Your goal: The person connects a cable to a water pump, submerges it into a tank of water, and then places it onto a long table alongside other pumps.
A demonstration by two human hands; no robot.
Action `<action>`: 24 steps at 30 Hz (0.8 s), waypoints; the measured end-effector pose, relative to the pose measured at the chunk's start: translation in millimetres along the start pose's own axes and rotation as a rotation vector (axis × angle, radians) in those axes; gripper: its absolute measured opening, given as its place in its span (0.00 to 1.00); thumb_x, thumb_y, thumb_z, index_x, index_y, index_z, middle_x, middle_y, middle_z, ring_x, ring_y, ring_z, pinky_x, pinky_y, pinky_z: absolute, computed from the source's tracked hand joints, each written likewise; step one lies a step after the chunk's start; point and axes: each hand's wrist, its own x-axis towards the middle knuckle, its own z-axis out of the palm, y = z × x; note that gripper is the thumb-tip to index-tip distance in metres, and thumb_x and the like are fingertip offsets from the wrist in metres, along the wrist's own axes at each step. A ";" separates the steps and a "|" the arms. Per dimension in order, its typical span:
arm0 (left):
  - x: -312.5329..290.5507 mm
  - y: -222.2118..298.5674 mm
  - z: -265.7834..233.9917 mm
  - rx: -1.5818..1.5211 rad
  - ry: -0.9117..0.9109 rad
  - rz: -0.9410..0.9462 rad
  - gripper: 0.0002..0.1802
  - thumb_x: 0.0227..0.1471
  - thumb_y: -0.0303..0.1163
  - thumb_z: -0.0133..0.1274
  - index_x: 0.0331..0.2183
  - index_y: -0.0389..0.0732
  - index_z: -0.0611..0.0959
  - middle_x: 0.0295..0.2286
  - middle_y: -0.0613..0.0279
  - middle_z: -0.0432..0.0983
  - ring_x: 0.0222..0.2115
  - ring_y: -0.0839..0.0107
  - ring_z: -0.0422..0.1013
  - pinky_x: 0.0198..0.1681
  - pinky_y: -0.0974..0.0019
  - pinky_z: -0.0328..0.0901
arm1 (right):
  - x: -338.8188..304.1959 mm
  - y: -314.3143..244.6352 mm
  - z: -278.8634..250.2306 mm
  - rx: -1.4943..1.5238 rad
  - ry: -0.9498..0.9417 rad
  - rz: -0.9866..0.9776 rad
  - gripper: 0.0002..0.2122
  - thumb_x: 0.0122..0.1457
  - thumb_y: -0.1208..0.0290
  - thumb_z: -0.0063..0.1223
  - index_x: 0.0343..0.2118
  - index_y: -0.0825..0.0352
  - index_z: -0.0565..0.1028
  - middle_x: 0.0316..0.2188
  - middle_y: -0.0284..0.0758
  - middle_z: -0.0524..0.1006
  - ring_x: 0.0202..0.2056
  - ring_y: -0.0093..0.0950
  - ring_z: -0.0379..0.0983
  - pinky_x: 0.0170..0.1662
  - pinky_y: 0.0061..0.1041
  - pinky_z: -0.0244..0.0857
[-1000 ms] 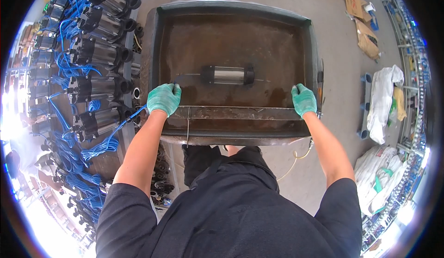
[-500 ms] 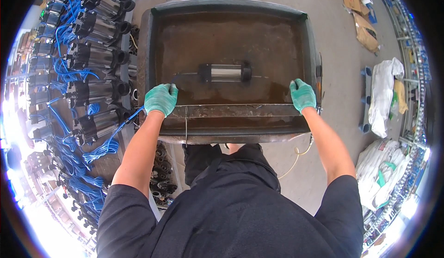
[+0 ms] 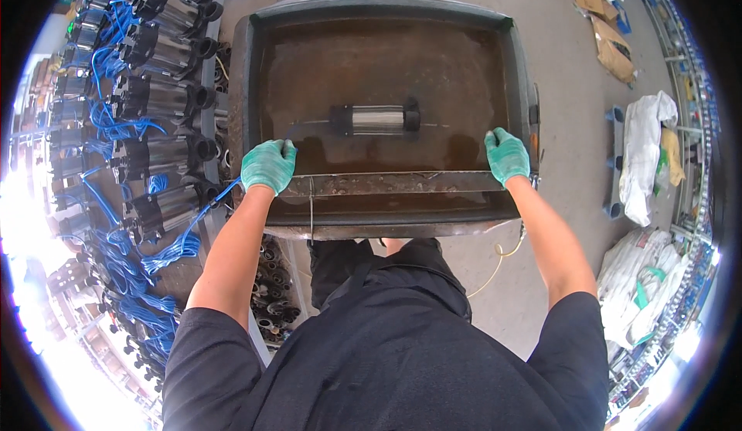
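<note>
Your left hand (image 3: 267, 167) and right hand (image 3: 508, 157) rest at opposite ends of the metal bar (image 3: 394, 184), probably spread wide for balanced support. Your fingers (image 3: 506, 144) look curled; I cannot tell whether they grip anything. Beyond the bar, the steel cylinder (image 3: 377, 120) lies sideways in the tank (image 3: 243, 91), apparently so liquid (image 3: 371, 56) surrounds it.

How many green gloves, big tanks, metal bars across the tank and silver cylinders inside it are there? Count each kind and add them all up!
Green gloves: 2, one on the left hand, one on the right hand
Big metal tank: 1
Metal crossbar: 1
Silver cylinder with black ends: 1
Total: 5
</note>
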 end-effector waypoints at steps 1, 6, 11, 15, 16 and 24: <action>0.2 0.2 0.1 -0.007 0.014 0.018 0.24 0.63 0.48 0.41 0.32 0.44 0.86 0.35 0.51 0.81 0.39 0.48 0.76 0.45 0.49 0.69 | 0.3 0.2 -0.6 0.011 0.023 -0.011 0.17 0.66 0.55 0.42 0.38 0.65 0.76 0.39 0.49 0.79 0.43 0.52 0.74 0.47 0.48 0.68; -0.6 1.2 0.6 -0.015 0.000 -0.007 0.24 0.63 0.48 0.40 0.33 0.44 0.86 0.36 0.51 0.81 0.40 0.48 0.76 0.46 0.49 0.69 | 0.5 1.1 -1.6 0.000 -0.037 0.018 0.18 0.66 0.55 0.42 0.40 0.64 0.77 0.41 0.47 0.79 0.44 0.50 0.74 0.48 0.47 0.68; -2.6 4.3 -0.7 -0.007 0.034 0.013 0.24 0.63 0.48 0.40 0.34 0.44 0.86 0.36 0.51 0.81 0.40 0.47 0.76 0.46 0.49 0.69 | -0.3 2.2 -1.0 0.019 -0.007 0.019 0.18 0.66 0.55 0.42 0.41 0.64 0.77 0.42 0.46 0.80 0.45 0.49 0.75 0.48 0.46 0.68; -4.3 7.7 -1.9 0.003 0.021 -0.024 0.23 0.63 0.48 0.41 0.33 0.44 0.86 0.36 0.50 0.81 0.40 0.46 0.75 0.46 0.49 0.69 | -1.3 3.2 -2.2 0.036 0.011 0.013 0.17 0.66 0.55 0.41 0.40 0.63 0.77 0.41 0.45 0.80 0.44 0.49 0.75 0.48 0.46 0.68; -4.6 8.6 -1.7 -0.004 0.023 -0.001 0.23 0.63 0.48 0.41 0.33 0.44 0.86 0.36 0.50 0.81 0.40 0.46 0.75 0.46 0.49 0.69 | -1.2 3.6 -2.6 0.045 0.031 0.013 0.17 0.66 0.55 0.41 0.40 0.63 0.77 0.41 0.45 0.80 0.44 0.49 0.75 0.48 0.46 0.68; -2.7 7.6 6.7 -0.013 0.063 0.003 0.22 0.63 0.47 0.43 0.33 0.42 0.85 0.35 0.48 0.80 0.39 0.44 0.75 0.44 0.47 0.69 | -2.2 7.7 -1.9 0.076 0.037 0.056 0.16 0.66 0.55 0.42 0.37 0.62 0.77 0.40 0.45 0.80 0.42 0.49 0.76 0.46 0.47 0.69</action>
